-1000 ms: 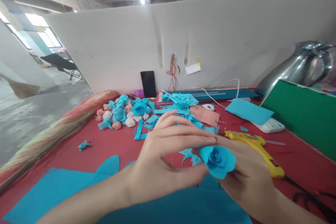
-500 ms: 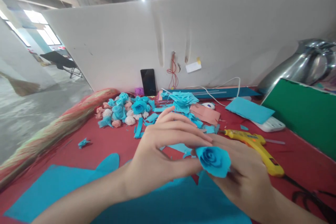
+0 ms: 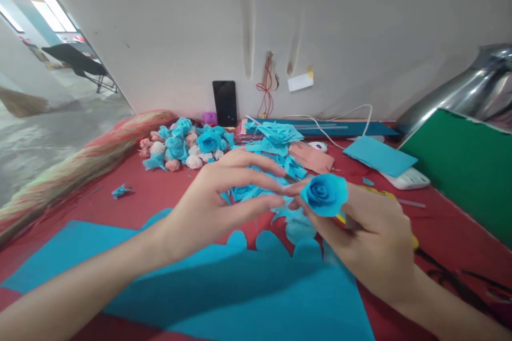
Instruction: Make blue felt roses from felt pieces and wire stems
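A blue paper rose [image 3: 325,195] faces me with its petals curled in a spiral. My right hand [image 3: 372,234] grips it from the right, thumb and fingers closed around its underside. My left hand [image 3: 224,197] is open just left of the rose, its fingers stretched out and the thumb apart from them. Its fingertips come close to my right fingertips; whether they touch I cannot tell. Beneath both hands lies a large blue paper sheet [image 3: 240,293] with scalloped cut-outs along its far edge. A yellow glue gun [image 3: 414,240] is mostly hidden behind my right hand.
Finished blue, pink and white paper flowers [image 3: 176,146] are heaped at the back left. Blue paper scraps [image 3: 280,136] pile up mid-table. A phone [image 3: 225,103] leans on the white partition. A green board [image 3: 460,170] and a metal jug [image 3: 452,90] stand at the right.
My left hand has drawn away leftward from the rose, and its fingers have come off the petals. The rose stays in my right hand. The view has tilted down.
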A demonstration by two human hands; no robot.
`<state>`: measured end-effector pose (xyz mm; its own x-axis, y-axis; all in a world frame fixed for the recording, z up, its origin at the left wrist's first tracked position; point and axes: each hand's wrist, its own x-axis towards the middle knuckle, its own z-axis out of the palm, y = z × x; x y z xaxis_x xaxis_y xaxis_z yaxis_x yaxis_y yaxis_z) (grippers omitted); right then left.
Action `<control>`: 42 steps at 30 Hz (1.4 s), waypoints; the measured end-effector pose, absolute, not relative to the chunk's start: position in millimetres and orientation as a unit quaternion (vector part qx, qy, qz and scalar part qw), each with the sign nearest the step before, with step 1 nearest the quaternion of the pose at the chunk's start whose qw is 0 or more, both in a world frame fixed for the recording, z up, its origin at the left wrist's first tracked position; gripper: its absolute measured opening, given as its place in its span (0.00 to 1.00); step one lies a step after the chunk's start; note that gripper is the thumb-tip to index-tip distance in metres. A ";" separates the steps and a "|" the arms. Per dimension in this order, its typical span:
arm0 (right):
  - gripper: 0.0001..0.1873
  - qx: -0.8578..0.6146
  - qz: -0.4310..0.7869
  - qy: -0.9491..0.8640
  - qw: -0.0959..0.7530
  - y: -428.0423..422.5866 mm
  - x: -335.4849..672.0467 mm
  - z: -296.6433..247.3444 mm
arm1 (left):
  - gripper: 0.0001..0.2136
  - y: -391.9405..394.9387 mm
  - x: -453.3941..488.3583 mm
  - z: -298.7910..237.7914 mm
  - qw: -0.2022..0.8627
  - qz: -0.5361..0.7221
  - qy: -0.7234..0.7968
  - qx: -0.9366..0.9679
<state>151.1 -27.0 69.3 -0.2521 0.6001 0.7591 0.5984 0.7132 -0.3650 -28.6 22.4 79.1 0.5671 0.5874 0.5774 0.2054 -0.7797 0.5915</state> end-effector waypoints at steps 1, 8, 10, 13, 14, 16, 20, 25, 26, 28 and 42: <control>0.08 -0.388 0.008 -0.788 0.478 -26.4 151.1 68.4 | 0.09 24.3 -35.3 71.6 0.216 0.364 0.248 0.871; 0.07 -0.445 0.062 -0.789 0.418 -22.4 148.7 63.4 | 0.12 22.8 -77.4 -1.3 0.114 0.135 0.318 0.931; 0.07 -0.451 0.067 -0.789 0.411 -22.2 148.9 61.7 | 0.12 19.6 -82.8 -10.4 0.113 0.127 0.323 0.931; 0.07 -0.450 0.063 -0.791 0.410 -23.2 149.6 60.7 | 0.09 16.6 -85.2 -12.0 0.117 0.135 0.331 0.926; 0.06 -0.449 0.061 -0.792 0.410 -23.7 149.7 61.0 | 0.08 15.9 -85.0 -11.0 0.119 0.138 0.334 0.925; 0.06 -0.450 0.062 -0.793 0.406 -24.8 149.8 62.4 | 0.08 14.5 -83.9 -9.1 0.125 0.140 0.339 0.922; 0.07 -0.485 0.139 -0.784 0.362 -24.4 149.6 62.0 | 0.08 11.9 -81.9 -11.6 0.135 0.138 0.351 0.916; 0.10 -0.502 0.280 -0.785 0.232 -15.6 147.7 43.3 | 0.07 11.0 -82.8 -21.1 0.141 0.153 0.353 0.912; 0.10 -0.501 0.311 -0.780 0.207 -13.1 147.3 38.3 | 0.06 10.6 -83.0 -22.1 0.140 0.159 0.352 0.912; 0.12 -0.499 0.361 -0.768 0.174 -8.4 147.1 29.6 | 0.05 9.2 -82.7 -22.4 0.137 0.171 0.346 0.912; 0.14 -0.533 0.380 -0.756 0.009 -12.8 158.2 24.6 | 0.08 10.9 -43.8 -16.0 0.055 0.151 0.173 0.972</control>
